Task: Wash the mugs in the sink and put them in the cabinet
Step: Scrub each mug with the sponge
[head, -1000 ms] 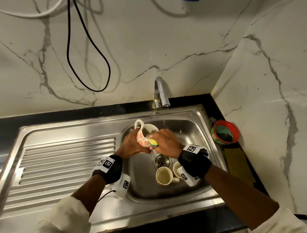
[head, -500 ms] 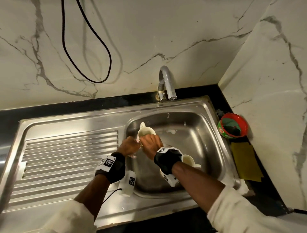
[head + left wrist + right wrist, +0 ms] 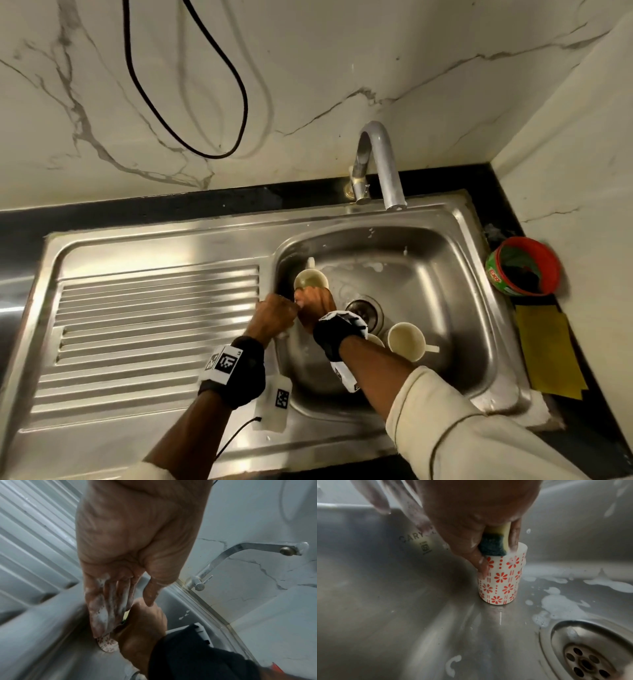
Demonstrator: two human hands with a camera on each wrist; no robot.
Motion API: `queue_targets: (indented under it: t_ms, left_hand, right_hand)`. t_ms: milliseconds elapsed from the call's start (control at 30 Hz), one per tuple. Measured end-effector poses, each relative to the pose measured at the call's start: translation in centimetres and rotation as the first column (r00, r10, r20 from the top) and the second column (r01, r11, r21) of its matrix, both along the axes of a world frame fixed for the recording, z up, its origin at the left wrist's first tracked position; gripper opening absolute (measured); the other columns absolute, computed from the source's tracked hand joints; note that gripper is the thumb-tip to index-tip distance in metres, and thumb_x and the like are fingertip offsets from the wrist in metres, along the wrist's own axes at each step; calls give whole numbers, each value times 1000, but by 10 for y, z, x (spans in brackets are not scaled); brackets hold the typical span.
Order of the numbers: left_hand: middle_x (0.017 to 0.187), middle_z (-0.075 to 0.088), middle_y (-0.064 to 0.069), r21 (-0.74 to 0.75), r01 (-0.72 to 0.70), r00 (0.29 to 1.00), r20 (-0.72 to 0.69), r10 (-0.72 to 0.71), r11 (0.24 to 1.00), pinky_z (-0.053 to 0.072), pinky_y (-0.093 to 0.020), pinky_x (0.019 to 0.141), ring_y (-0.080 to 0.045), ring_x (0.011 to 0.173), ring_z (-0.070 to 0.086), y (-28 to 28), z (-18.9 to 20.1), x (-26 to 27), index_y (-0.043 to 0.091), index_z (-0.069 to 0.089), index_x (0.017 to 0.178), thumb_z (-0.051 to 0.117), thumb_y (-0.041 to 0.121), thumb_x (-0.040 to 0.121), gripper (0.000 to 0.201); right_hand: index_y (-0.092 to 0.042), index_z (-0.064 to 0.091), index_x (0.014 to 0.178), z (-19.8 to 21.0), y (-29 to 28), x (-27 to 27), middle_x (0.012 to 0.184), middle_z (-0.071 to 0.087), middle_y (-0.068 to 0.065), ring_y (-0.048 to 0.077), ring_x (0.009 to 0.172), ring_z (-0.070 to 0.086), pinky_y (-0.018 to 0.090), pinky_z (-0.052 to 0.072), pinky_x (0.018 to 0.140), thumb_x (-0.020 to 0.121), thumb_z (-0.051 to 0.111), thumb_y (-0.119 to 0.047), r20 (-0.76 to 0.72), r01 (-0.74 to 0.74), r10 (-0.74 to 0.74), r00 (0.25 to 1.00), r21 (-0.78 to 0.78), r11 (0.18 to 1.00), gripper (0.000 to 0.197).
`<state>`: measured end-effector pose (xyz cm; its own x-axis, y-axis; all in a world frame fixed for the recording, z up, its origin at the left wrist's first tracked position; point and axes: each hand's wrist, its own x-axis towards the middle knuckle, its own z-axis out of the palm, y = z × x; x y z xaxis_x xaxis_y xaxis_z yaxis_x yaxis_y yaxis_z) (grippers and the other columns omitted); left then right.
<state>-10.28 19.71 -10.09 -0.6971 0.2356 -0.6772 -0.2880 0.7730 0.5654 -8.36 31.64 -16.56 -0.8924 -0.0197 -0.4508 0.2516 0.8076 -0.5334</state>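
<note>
A white mug with red flowers (image 3: 500, 580) stands upright on the sink (image 3: 455, 274) floor near the left wall; its rim (image 3: 311, 281) shows in the head view. My right hand (image 3: 498, 553) grips a yellow and dark green sponge (image 3: 489, 543) and presses it against the mug's rim. My left hand (image 3: 120, 608) is soapy, its fingers straight, with the tips beside the mug (image 3: 107, 645). Another cream mug (image 3: 407, 342) sits right of the drain. A third mug (image 3: 375, 339) is mostly hidden behind my right wrist.
The faucet (image 3: 376, 164) arches over the basin's back edge. The drain (image 3: 587, 660) lies right of the flowered mug, with foam patches (image 3: 559, 604) around it. A ribbed drainboard (image 3: 154, 325) spreads to the left. A red tub (image 3: 522, 265) and yellow cloth (image 3: 544, 353) sit on the right counter.
The flowered mug went from held up and tilted over the basin down onto the sink floor at the left. My left hand's fingers came off it and straightened. The sponge stays at the mug.
</note>
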Motion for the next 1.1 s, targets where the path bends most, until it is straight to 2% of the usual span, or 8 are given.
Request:
queue_targets:
  t_ms: [167,233,333,467,600,700,933,1100]
  left_hand:
    - [88,71,-21,-20,-85,995,47,86,996,58,-35,61,-28,64,64,4,-9,4,4,69,87,61,38,89,35]
    - [91,71,-23,-32,-60,998,30,61,998,61,-46,73,-37,78,70,15,-11,9,5,71,88,61,41,84,38]
    - [118,66,-19,-155,95,994,-37,-102,983,53,-42,94,-38,109,63,43,-11,25,4,62,119,60,40,91,46]
    - [134,57,-16,-277,399,905,-37,-424,874,47,-39,96,-35,120,57,82,-19,56,10,53,132,58,48,92,55]
    - [130,61,-13,-339,625,758,48,-651,703,49,-38,93,-31,116,60,107,-32,80,8,56,130,60,54,89,61]
    - [129,62,-14,-368,656,729,79,-680,659,49,-35,91,-31,117,60,112,-38,90,6,58,128,59,37,94,46]
    - [134,57,-18,-390,594,767,10,-642,704,46,-36,97,-33,122,57,109,-38,85,0,51,134,41,18,102,38]
    - [131,59,-17,-315,540,818,-21,-574,781,47,-36,94,-34,121,57,93,-1,53,-3,55,127,47,10,99,33]
  right_hand:
    - [-24,65,108,28,24,6,103,70,6,28,100,63,34,45,81,86,63,-32,-199,258,-236,951,95,961,23]
    - [-23,69,113,44,46,15,110,71,8,31,104,63,34,48,83,87,65,-38,-193,354,-341,920,37,935,30]
    - [-18,73,104,60,80,37,107,73,6,28,103,66,32,48,82,84,68,-37,-266,493,-480,836,-22,870,28]
    - [-12,74,94,67,109,68,100,74,10,28,97,68,32,49,80,79,75,-37,-174,573,-573,801,-56,818,29]
    - [-12,75,99,75,121,93,103,74,9,26,97,68,33,52,85,76,78,-37,-124,578,-579,806,-48,815,34]
    - [-12,75,100,81,124,101,103,74,9,25,98,68,31,51,84,77,79,-34,-125,572,-579,806,-89,815,32]
    - [-8,67,116,80,125,107,115,69,11,28,107,65,35,55,86,87,70,-26,-95,569,-586,805,-156,807,34]
    - [-16,59,130,78,113,101,129,64,7,29,121,57,32,42,101,92,62,-20,-79,395,-402,912,-97,914,38]
